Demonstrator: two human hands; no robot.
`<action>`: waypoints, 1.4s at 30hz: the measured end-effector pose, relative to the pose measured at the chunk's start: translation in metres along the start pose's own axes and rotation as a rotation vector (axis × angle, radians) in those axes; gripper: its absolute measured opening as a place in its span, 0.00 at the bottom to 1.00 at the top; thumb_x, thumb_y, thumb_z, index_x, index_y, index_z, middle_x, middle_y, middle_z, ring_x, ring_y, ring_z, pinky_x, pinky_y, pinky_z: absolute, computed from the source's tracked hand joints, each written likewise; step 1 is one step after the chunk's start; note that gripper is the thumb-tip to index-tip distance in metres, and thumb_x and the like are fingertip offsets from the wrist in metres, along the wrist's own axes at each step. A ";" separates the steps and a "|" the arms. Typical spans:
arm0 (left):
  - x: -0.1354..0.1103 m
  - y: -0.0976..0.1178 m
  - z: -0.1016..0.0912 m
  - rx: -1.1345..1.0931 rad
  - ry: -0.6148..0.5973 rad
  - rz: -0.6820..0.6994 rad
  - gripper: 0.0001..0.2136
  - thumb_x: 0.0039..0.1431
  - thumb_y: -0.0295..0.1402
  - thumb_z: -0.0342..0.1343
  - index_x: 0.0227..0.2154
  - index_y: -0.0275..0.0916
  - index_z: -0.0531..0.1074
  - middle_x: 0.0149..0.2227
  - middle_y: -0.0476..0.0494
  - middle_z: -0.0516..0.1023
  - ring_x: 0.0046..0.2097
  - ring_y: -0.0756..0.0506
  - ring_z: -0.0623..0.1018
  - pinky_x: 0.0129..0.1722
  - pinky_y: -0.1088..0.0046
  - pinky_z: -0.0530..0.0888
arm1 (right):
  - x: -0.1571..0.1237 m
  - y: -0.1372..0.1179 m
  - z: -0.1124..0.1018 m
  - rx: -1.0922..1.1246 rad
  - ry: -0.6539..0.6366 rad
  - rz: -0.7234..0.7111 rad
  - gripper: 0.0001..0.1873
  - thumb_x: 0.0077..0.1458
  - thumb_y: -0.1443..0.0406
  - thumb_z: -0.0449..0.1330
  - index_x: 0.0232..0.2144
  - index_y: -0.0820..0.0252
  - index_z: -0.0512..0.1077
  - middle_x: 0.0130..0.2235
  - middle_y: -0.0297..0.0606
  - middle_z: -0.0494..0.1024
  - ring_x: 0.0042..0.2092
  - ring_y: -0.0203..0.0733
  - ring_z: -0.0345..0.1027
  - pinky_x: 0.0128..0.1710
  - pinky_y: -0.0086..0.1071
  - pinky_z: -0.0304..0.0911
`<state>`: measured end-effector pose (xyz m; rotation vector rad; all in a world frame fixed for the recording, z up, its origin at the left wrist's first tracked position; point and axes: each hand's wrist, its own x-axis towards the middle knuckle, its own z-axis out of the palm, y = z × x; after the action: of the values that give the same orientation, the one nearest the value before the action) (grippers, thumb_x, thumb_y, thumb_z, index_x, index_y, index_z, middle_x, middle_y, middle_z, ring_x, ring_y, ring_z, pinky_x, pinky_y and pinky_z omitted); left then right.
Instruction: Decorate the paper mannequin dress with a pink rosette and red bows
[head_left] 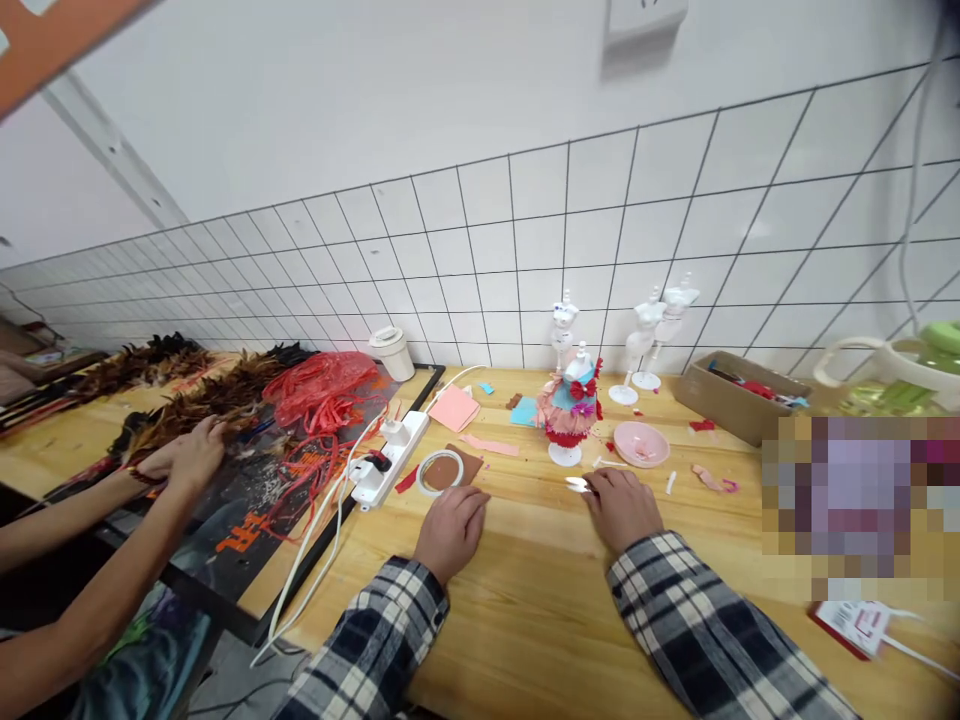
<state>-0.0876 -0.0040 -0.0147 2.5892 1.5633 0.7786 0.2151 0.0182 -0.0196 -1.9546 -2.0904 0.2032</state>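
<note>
My left hand (451, 530) rests palm down on the wooden table, its fingers lying loosely on the surface and holding nothing. It is nearest to a roll of tape (420, 478) that lies on a brown sheet (471, 463). My right hand (624, 508) is closed on a small white two-pronged tool (577, 484), tips pointing left; the rest of it is hidden under the fingers. Beyond the hands, a mini dress form (577, 408) stands upright in a blue, pink and red ruffled crepe-paper dress. A pink dish (641, 444) sits just behind my right hand.
Several bare white dress forms (639, 335) stand by the tiled wall. A cardboard box (739, 395) is at the right. Pink paper (454, 408), scraps, a power strip (390, 460) and a lidded white cup (391, 353) lie leftward. A co-worker's hands (191, 455) handle brown feathers.
</note>
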 end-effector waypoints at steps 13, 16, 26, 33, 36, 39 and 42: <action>-0.023 -0.064 -0.040 0.213 0.008 -0.424 0.15 0.63 0.32 0.46 0.48 0.36 0.74 0.45 0.37 0.79 0.47 0.39 0.77 0.50 0.61 0.73 | -0.031 0.001 -0.005 0.216 -0.139 -0.075 0.09 0.62 0.62 0.53 0.36 0.56 0.72 0.36 0.38 0.80 0.40 0.43 0.72 0.42 0.33 0.58; -0.013 -0.051 -0.037 0.220 -0.045 -0.333 0.16 0.63 0.34 0.48 0.49 0.39 0.73 0.48 0.38 0.78 0.50 0.39 0.76 0.53 0.60 0.71 | -0.032 0.001 -0.005 0.259 -0.170 -0.040 0.11 0.65 0.62 0.48 0.40 0.56 0.70 0.40 0.38 0.80 0.41 0.42 0.73 0.38 0.31 0.59; 0.018 -0.053 -0.013 0.263 -0.150 -0.210 0.16 0.64 0.37 0.49 0.50 0.42 0.76 0.50 0.38 0.77 0.53 0.37 0.72 0.54 0.57 0.68 | -0.035 0.004 -0.010 0.277 -0.214 -0.025 0.13 0.62 0.58 0.51 0.45 0.54 0.71 0.38 0.38 0.82 0.40 0.47 0.75 0.36 0.32 0.59; 0.006 -0.057 -0.005 0.229 0.004 -0.182 0.16 0.66 0.39 0.47 0.46 0.41 0.77 0.43 0.40 0.81 0.47 0.39 0.75 0.49 0.58 0.70 | -0.034 0.010 -0.001 0.438 -0.186 -0.078 0.15 0.63 0.61 0.47 0.41 0.56 0.71 0.40 0.38 0.81 0.42 0.44 0.74 0.39 0.32 0.60; 0.006 -0.059 -0.006 0.202 0.075 -0.221 0.17 0.66 0.40 0.46 0.46 0.41 0.77 0.42 0.40 0.81 0.45 0.39 0.76 0.48 0.59 0.71 | -0.034 0.011 0.002 0.427 -0.193 -0.069 0.14 0.62 0.61 0.48 0.41 0.56 0.72 0.38 0.38 0.81 0.41 0.44 0.74 0.39 0.32 0.60; 0.007 -0.060 -0.007 0.195 0.098 -0.246 0.17 0.66 0.40 0.47 0.46 0.41 0.77 0.42 0.40 0.81 0.45 0.39 0.75 0.47 0.60 0.70 | -0.033 0.010 0.002 0.419 -0.191 -0.058 0.14 0.61 0.61 0.48 0.41 0.55 0.72 0.37 0.37 0.81 0.40 0.43 0.73 0.38 0.31 0.59; 0.008 -0.057 -0.007 0.203 0.066 -0.244 0.16 0.65 0.40 0.48 0.44 0.42 0.78 0.42 0.41 0.80 0.46 0.39 0.75 0.48 0.59 0.70 | -0.034 0.008 0.001 0.400 -0.192 -0.035 0.13 0.61 0.61 0.49 0.40 0.55 0.72 0.37 0.36 0.81 0.40 0.42 0.73 0.38 0.31 0.59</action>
<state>-0.1346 0.0288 -0.0204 2.4529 2.0276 0.7242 0.2240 -0.0150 -0.0262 -1.7124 -1.9995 0.7651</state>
